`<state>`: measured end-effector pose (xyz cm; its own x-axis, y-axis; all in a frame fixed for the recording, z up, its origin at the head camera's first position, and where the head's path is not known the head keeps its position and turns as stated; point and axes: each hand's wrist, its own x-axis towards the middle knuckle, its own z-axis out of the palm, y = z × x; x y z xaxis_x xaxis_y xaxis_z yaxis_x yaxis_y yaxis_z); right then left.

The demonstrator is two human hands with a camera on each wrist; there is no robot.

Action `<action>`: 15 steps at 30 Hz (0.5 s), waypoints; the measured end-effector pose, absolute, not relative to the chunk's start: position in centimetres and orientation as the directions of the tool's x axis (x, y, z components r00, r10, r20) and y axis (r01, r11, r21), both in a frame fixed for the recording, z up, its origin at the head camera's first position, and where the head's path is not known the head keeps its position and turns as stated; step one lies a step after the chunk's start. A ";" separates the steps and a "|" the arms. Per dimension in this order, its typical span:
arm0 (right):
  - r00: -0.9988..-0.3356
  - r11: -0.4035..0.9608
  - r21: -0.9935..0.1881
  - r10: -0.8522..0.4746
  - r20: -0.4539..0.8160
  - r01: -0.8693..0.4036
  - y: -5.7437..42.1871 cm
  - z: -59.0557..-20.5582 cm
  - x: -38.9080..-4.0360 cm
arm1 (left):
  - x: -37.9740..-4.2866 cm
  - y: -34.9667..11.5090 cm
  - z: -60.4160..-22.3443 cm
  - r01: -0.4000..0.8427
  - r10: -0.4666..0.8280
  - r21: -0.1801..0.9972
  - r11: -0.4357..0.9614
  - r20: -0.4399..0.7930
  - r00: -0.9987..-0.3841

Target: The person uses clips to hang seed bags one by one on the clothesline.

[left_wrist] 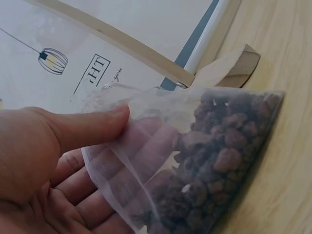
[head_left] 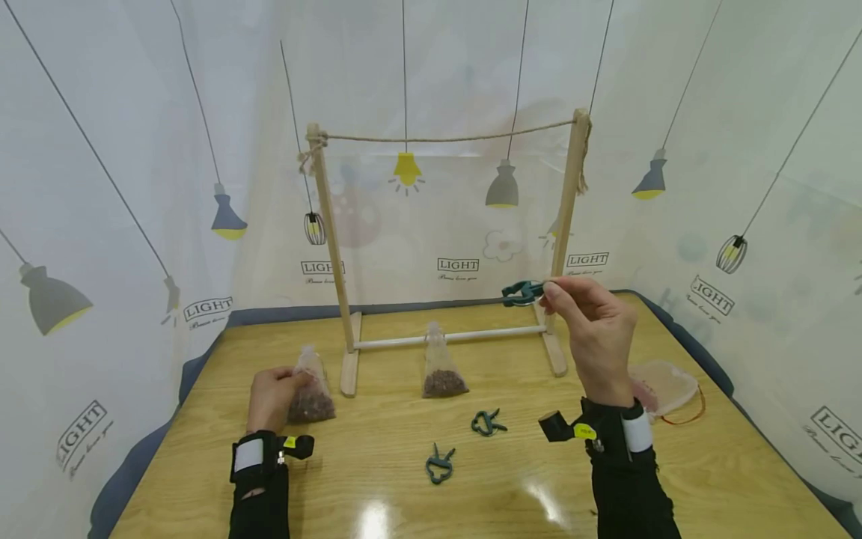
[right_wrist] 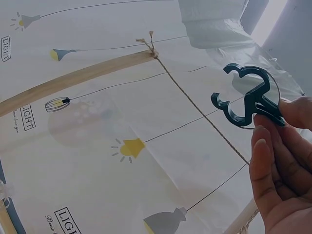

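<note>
My left hand (head_left: 271, 397) pinches the upper part of a sheer drawstring bag (head_left: 313, 400) between thumb and fingers. Dark brown pebbles (left_wrist: 209, 170) fill the lower end of that bag, which is at the tabletop. Raised at the right, my right hand (head_left: 599, 329) pinches the handles of a dark green spring clip (head_left: 518, 294). In the right wrist view the clip's (right_wrist: 250, 105) curved jaws stand apart with nothing between them. Two more green clips, one farther back (head_left: 494, 425) and one nearer (head_left: 440, 466), lie on the table.
A wooden frame (head_left: 333, 247) stands at the back with a rope (head_left: 431, 140) tied between its posts and a white rod (head_left: 498, 334) low down. By the rod is a second pebble-filled bag (head_left: 444, 382). A sheer pouch (head_left: 667, 385) lies beyond my right wrist.
</note>
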<state>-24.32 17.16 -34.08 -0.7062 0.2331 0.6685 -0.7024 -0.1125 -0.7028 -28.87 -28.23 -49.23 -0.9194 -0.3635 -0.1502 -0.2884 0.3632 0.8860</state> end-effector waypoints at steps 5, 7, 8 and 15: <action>-0.687 -0.101 -0.686 0.235 0.687 -0.720 17.2 -34.2 -24.4 | -29.1 -28.1 -49.2 -0.279 -0.343 0.889 0.364 -0.151 -0.927; -0.678 -0.094 -0.678 0.235 0.697 -0.729 17.2 -34.2 -24.4 | -29.2 -28.1 -48.9 -0.273 -0.331 0.892 0.361 -0.151 -0.931; -0.674 -0.097 -0.673 0.236 0.700 -0.733 17.2 -34.2 -24.5 | -29.2 -28.1 -48.8 -0.268 -0.325 0.897 0.352 -0.151 -0.934; -0.649 -0.058 -0.657 0.241 0.721 -0.752 17.3 -34.3 -24.9 | -29.4 -27.8 -47.6 -0.224 -0.319 0.915 0.336 -0.113 -0.941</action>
<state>-24.91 17.26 -34.29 -0.6492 0.2411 0.7214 -0.7517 -0.0585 -0.6569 -29.44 -27.84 -47.61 -0.9408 -0.3195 -0.1133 -0.2242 0.3357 0.9149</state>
